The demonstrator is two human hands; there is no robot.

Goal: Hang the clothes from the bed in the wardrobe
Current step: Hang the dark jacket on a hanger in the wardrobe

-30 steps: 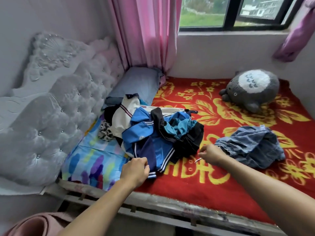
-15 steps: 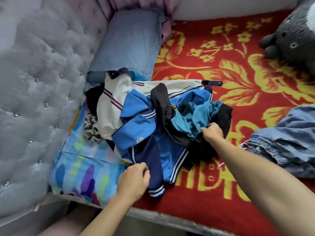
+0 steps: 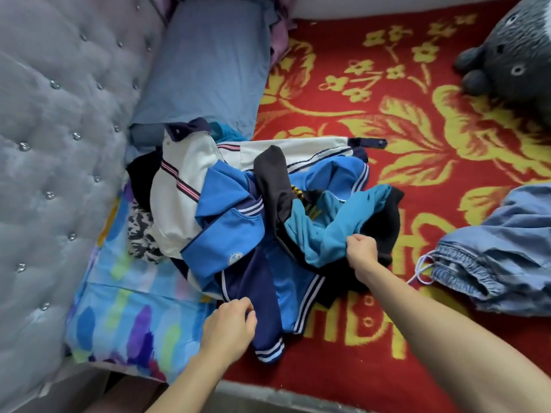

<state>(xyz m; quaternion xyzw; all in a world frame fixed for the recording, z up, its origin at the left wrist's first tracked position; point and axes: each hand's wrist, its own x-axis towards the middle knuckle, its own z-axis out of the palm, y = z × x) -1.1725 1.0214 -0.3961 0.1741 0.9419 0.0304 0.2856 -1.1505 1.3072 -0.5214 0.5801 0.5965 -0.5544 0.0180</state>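
I read the pile as heaped on the bed, against the headboard. Right hand: fingers curled, pinching the teal shirt at its edge, probably to peel it off the heap. Left hand: curled at the jacket hem, likely steadying the pile. Its fingertips are hidden, so I cannot confirm a grip.

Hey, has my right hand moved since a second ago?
Yes. Your right hand left the red blanket beside the jeans and went left onto the clothes pile, where it grips the teal shirt.
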